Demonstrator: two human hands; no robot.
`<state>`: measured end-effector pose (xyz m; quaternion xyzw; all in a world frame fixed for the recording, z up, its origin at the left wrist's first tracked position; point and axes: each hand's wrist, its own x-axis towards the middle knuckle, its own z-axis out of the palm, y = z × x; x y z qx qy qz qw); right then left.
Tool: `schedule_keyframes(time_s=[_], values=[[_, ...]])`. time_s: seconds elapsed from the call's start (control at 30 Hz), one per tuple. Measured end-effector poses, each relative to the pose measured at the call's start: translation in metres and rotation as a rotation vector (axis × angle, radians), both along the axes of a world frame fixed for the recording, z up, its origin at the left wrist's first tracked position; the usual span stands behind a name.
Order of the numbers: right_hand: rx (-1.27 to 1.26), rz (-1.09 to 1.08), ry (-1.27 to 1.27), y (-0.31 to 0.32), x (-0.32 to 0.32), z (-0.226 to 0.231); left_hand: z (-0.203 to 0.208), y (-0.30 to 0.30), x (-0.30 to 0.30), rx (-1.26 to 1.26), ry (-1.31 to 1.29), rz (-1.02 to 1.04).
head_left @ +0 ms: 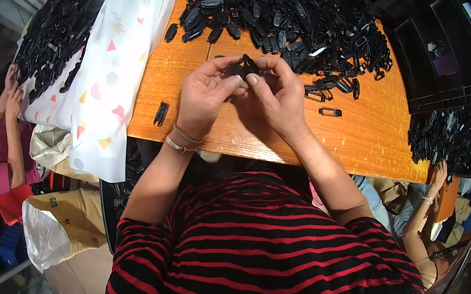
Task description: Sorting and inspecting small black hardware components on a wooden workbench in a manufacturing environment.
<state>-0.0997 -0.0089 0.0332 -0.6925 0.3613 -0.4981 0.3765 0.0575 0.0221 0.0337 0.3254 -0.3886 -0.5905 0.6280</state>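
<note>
Over the wooden table, both my hands meet at a small black plastic part (247, 65), pinched between thumbs and fingers. My left hand (204, 91) has its thumb and fingertips closed on the part's left side. My right hand (280, 90) grips it from the other side, thumb pressed up against it. Fingers cover most of the part, so its full shape is hidden; a dark pointed end shows above the fingertips. A forked black plastic piece (161, 114) lies on the table left of my left wrist. Right of my right hand rests a black oblong frame (330, 112).
A large heap of black plastic pieces (283, 15) covers the far side of the wooden table (360, 148). A white patterned sheet (111, 62) hangs over the left edge. Other people's hands (13, 96) work at the left, and another person's hand (439, 179) reaches into a pile at the right.
</note>
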Motion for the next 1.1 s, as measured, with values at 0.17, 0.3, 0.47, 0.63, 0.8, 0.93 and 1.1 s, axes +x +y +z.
schedule_keyframes(time_s=[0.17, 0.3, 0.47, 0.63, 0.8, 0.93, 1.1], values=[[0.089, -0.001, 0.025, 0.006, -0.002, 0.005, -0.017, -0.001, -0.003, 0.035, 0.049, 0.068], [-0.067, -0.045, 0.105, 0.007, -0.003, 0.009, -0.017, 0.002, -0.002, 0.019, -0.043, 0.100], [-0.139, -0.015, 0.116, 0.009, -0.002, 0.015, -0.014, 0.007, -0.002, -0.030, -0.166, 0.146], [-0.049, 0.034, 0.045, 0.011, -0.002, 0.005, -0.009, 0.014, -0.002, -0.063, -0.183, 0.150], [-0.121, -0.007, 0.115, 0.019, 0.001, 0.001, -0.015, 0.025, -0.003, -0.010, -0.197, 0.106], [-0.316, -0.078, 0.204, 0.031, 0.009, -0.005, -0.008, 0.035, -0.019, -0.023, -0.224, 0.243], [-0.217, 0.011, 0.273, 0.045, 0.012, -0.007, -0.006, 0.047, -0.010, 0.055, -0.213, 0.148]])
